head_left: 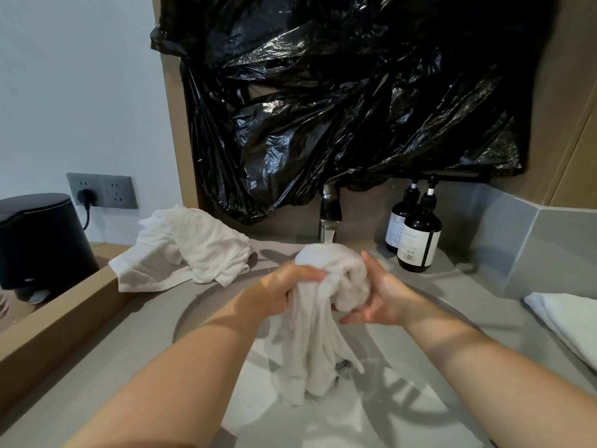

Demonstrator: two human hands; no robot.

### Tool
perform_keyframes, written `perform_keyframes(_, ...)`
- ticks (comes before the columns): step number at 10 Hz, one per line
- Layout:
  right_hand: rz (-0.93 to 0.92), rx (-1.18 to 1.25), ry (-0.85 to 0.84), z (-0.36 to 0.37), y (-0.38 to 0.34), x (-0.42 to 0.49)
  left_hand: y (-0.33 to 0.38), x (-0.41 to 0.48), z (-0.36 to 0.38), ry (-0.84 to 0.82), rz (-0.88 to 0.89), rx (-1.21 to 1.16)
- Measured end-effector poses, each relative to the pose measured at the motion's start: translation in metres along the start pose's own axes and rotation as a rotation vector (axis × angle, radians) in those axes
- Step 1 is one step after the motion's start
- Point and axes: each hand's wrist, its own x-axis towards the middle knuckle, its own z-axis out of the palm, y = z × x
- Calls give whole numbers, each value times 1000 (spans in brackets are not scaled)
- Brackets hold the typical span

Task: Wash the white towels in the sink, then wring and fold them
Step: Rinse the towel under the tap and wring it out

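Observation:
A wet white towel (pixel 318 321) is bunched up under the running faucet (pixel 330 211), its lower part hanging in folds into the grey sink (pixel 200 305). My left hand (pixel 284 287) grips the bunched towel from the left with curled fingers. On the right, my right hand (pixel 379 297) clasps the wad, fingers wrapped beneath it. A second white towel (pixel 184 250) lies crumpled on the counter left of the sink. A third white towel (pixel 568 321) lies folded on the counter at the right edge.
Two dark pump bottles (pixel 416 234) stand right of the faucet. Black plastic sheeting (pixel 339 101) covers the wall above. A dark bin (pixel 38 240) and a wall socket (pixel 103 190) with a plug sit at far left, behind a wooden ledge (pixel 58 321).

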Motion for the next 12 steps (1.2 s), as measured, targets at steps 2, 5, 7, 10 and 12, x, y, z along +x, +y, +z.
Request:
perform_keyframes(2,-280,-101,85,24,-5,-12,-12,11,0,119,-12,-33)
perform_keyframes(5,-573,-861,568,63,6,-14,-5,21,18,473,-30,329)
perform_keyframes(7,-371,-779,587,51,3,-6,-14,22,20,462,60,405)
perform_keyframes(10,-260,-551,635,54,-3,-17,-19,31,10,474,38,159)
perform_keyframes(12,-517,-977,689,86,20,-16,-23,25,17,204,131,-152)
